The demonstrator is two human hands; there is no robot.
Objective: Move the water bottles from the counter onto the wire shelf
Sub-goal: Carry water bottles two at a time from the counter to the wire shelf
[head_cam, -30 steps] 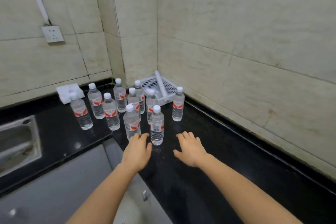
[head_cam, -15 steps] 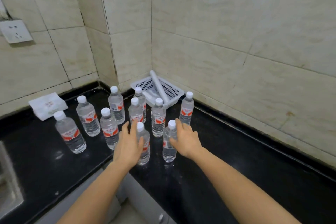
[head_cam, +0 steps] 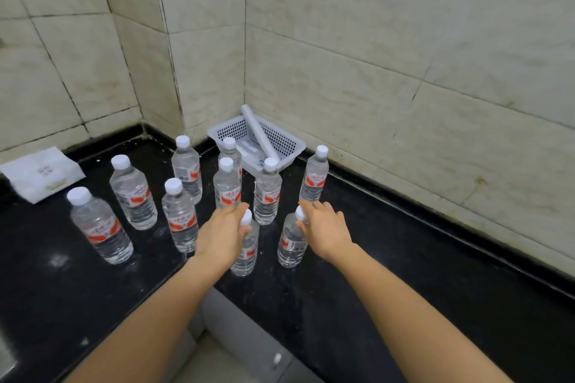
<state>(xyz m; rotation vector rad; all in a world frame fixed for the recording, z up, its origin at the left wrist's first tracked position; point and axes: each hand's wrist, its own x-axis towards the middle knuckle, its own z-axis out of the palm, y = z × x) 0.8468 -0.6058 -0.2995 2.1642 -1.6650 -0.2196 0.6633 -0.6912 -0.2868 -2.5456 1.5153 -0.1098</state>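
Several clear water bottles with white caps and red labels stand upright on the black counter (head_cam: 389,261). My left hand (head_cam: 222,235) grips the neck of the nearest left bottle (head_cam: 248,256), thumb under its cap. My right hand (head_cam: 326,232) curls over the cap and neck of the nearest right bottle (head_cam: 291,247). Both bottles stand on the counter. Behind them stand three more bottles in a row (head_cam: 227,188) (head_cam: 267,196) (head_cam: 313,179), with others to the left (head_cam: 179,221) (head_cam: 99,227). No wire shelf is in view.
A white perforated basket (head_cam: 291,148) with a white tube (head_cam: 256,130) leaning in it sits in the tiled corner. A white tissue pack (head_cam: 40,174) lies at the far left. The counter forms an inner corner with grey cabinet fronts (head_cam: 249,336) below my arms.
Both hands have moved forward from the counter's front to the two nearest bottles and closed around their necks. The view has shifted right, closer to the corner.
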